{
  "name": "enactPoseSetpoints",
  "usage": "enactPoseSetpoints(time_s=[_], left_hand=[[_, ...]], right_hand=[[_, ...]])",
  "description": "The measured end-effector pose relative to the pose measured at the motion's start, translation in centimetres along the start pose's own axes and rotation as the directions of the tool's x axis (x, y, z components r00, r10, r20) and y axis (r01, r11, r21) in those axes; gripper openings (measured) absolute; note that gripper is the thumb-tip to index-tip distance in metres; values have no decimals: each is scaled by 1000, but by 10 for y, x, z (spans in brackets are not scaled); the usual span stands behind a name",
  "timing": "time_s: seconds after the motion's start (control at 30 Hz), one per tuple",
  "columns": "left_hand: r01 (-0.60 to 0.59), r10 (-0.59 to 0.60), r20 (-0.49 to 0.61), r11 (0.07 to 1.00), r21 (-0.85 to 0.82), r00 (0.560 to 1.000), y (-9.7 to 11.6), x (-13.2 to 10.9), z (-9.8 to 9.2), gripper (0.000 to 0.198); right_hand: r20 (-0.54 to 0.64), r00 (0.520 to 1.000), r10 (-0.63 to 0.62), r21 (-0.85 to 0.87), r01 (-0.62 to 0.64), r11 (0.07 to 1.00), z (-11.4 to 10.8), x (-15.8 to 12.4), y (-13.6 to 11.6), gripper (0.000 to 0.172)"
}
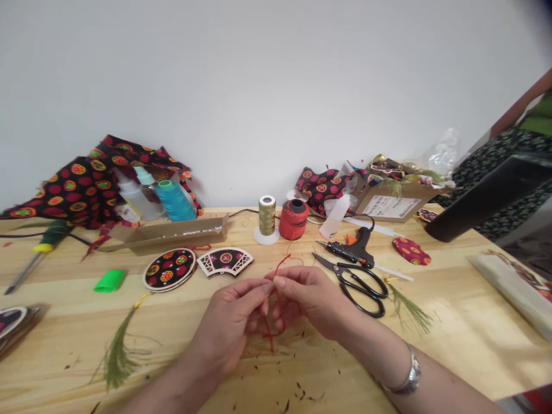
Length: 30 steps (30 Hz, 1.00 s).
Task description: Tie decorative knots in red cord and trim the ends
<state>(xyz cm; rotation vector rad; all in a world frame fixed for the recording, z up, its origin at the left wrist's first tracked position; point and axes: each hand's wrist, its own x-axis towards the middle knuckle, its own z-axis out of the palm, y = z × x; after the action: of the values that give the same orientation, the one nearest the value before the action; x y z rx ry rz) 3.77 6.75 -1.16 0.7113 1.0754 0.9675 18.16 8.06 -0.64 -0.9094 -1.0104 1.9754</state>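
My left hand (241, 310) and my right hand (304, 296) meet at the front middle of the wooden table, thumbs and forefingers pinched together. Between them runs a thin red cord (271, 334), its lower part looped and hanging below the fingers, and a loose end rising above the fingertips. Whether the cord is knotted inside the pinch is hidden. Just beyond my left hand lies a fan-shaped fabric ornament (226, 260). Black-handled scissors (354, 282) rest right of my right hand. Behind stand a red thread spool (294, 219) and a gold thread spool (267, 217).
A glue gun (354, 248) lies beyond the scissors. To the left are a round fabric ornament (169, 269), a green tassel (121, 351), a green plastic piece (109, 281) and a screwdriver (37, 256). A filled cardboard box (388, 201) sits back right; a person (495, 144) stands beside the table.
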Motion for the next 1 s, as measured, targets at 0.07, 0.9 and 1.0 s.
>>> enactPoseSetpoints(time_s=[0.07, 0.9, 1.0], left_hand=[[-14, 14, -21, 1000, 0, 1000, 1, 1, 0, 11], [-4, 6, -9, 972, 236, 1000, 4, 1, -1, 15], [-41, 61, -47, 940, 337, 997, 6, 0, -1, 14]], right_hand=[[-51, 999, -14, 9, 14, 1000, 2, 0, 1, 29], [-331, 901, -282, -500, 86, 861, -5, 5, 0, 15], [-318, 901, -297, -540, 85, 837, -7, 5, -2, 15]])
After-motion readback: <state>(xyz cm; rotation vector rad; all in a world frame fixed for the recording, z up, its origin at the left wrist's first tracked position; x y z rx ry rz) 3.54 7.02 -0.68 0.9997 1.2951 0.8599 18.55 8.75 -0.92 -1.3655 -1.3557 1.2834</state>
